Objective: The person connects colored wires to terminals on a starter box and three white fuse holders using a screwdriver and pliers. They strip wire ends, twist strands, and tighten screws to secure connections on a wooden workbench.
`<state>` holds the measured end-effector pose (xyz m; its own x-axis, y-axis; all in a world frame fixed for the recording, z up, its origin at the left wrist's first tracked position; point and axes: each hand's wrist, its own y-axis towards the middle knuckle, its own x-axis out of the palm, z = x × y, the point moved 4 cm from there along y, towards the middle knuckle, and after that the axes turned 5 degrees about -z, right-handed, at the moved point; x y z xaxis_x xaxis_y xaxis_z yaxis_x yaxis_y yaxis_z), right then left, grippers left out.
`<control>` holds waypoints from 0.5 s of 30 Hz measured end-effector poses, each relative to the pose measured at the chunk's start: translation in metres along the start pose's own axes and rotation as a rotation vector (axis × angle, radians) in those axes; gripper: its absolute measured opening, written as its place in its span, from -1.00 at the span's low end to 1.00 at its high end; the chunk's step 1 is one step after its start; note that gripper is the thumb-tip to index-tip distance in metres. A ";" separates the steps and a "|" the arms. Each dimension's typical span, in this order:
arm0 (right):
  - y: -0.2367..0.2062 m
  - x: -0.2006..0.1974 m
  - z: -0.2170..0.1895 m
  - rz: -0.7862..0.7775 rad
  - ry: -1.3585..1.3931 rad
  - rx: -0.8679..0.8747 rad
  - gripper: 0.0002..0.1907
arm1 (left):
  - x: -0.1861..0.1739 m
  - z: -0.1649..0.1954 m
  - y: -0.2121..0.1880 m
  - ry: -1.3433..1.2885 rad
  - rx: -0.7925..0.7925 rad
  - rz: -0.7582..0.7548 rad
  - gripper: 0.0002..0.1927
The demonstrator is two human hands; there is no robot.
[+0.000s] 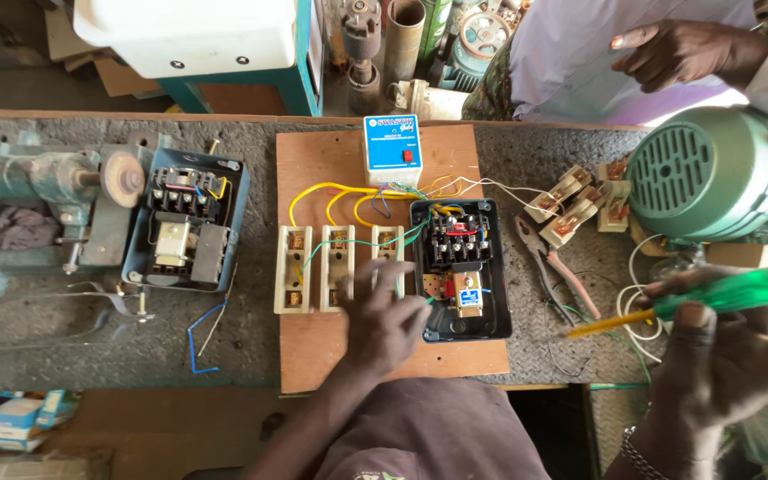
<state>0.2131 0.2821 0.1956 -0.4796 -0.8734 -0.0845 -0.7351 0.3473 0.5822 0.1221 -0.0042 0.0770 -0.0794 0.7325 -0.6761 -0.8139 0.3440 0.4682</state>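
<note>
Green plastic filled our right hand (722,356): a screwdriver (713,302) with a translucent green handle and a yellow shaft, our fingers (700,324) wrapped closed around the handle. Its long axis ran nearly level, tip pointing left and slightly down toward the starter box (461,267), which lay open on the board (313,356) at the middle of the surface (251,347). The tip hung over the surface just off the board's right edge, well apart from the box, with pliers (548,262) lying between them.

Our left hand (384,324) was the nearer one. It rested on the board at the box's lower left side, fingers spread and lightly curled, touching the third of three cream fuse holders (338,267) and the green wire there; we could not tell whether it pinched anything. At the surface's right end sat a green motor (713,173), and across the far edge another person's hand (668,53) hovered.
</note>
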 end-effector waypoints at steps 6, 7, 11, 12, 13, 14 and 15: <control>-0.024 0.022 0.034 -0.122 -0.283 0.359 -0.52 | -0.074 -0.079 -0.025 0.072 -0.351 0.254 -0.73; -0.025 0.032 0.034 -0.215 -0.382 0.341 -0.48 | -0.085 -0.094 -0.030 0.084 -0.405 0.268 -0.73; -0.027 0.075 0.035 -0.501 -0.669 0.285 -0.61 | -0.112 -0.135 -0.047 -0.046 -0.551 0.180 -0.81; -0.029 0.083 0.037 -0.537 -0.660 0.351 -0.64 | -0.114 -0.137 -0.048 -0.032 -0.517 0.147 -0.82; -0.031 0.088 0.038 -0.575 -0.656 0.417 -0.66 | -0.114 -0.137 -0.049 -0.022 -0.484 0.113 -0.82; -0.032 0.093 0.040 -0.608 -0.656 0.483 -0.69 | -0.113 -0.134 -0.048 -0.005 -0.448 0.104 -0.81; -0.033 0.098 0.041 -0.629 -0.660 0.467 -0.69 | -0.109 -0.131 -0.046 0.007 -0.409 0.093 -0.80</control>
<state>0.1707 0.1994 0.1353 -0.0069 -0.6300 -0.7766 -0.9902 0.1129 -0.0828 0.0930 -0.1766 0.0545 -0.1658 0.7451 -0.6460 -0.9646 0.0138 0.2635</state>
